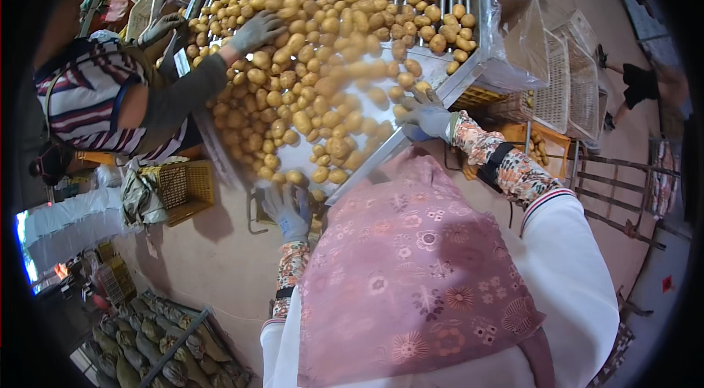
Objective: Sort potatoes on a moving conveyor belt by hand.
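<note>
Many potatoes (301, 122) cover a metal sorting chute (297, 159) in front of me; some in the middle are blurred. My left hand (289, 213), in a grey glove, is at the chute's lower end with its fingers apart, close to the lowest potatoes. My right hand (428, 114), gloved alike, lies over the raised right side rail (379, 159). Its fingers reach inward beside a few potatoes, and I see nothing held in it. Farther up, more potatoes lie on metal rollers (434, 8).
A co-worker's gloved hand (257, 33) reaches among the potatoes from the left. A yellow crate (184, 190) stands at left, and white crates (555, 80) at right beside a plastic-lined box (511, 30). Filled sacks (148, 344) sit lower left. Another person (638, 82) is at far right.
</note>
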The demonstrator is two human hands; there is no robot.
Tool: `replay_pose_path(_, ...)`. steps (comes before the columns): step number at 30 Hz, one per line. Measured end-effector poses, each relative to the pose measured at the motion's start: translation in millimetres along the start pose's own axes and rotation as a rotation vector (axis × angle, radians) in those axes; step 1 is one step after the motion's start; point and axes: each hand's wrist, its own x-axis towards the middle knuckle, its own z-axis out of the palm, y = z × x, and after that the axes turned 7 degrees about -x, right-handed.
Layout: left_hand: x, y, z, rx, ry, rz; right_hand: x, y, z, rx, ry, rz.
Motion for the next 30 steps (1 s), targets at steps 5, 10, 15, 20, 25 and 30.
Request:
replay_pose_path(5,65.5,22.1,-0.3,-0.233,0.144,0.165,78.2,-59.9,-43.9,1.012,-0.520,-0.103)
replay_pose_path(10,111.8,72.6,26.7,-0.404,-0.242,0.098,114.1,-75.1,-92.2,1.111,-0.414,-0.243)
replay_pose_path(15,60.6,45.8,20.0,0.027,-0.359,0.270,72.4,1.0,-77.9,1.525,-0.273,0.488)
replay_pose_path(20,33.6,16.4,-3.0,-0.208,-0.048,0.205,15.8,2.4,-44.6,0.428,-0.245,0.457)
replay_pose_path(25,110.2,-14.1,-18.3,-0.402,-0.080,-0.117,76.1,-54.4,-39.5,1.306,-0.326,0.246)
replay_pose_path(30,244.0,-15.2,-5.6,-0.375,0.096,-0.157,163.3,-78.8,-97.8,1.781,-0.326,-0.113)
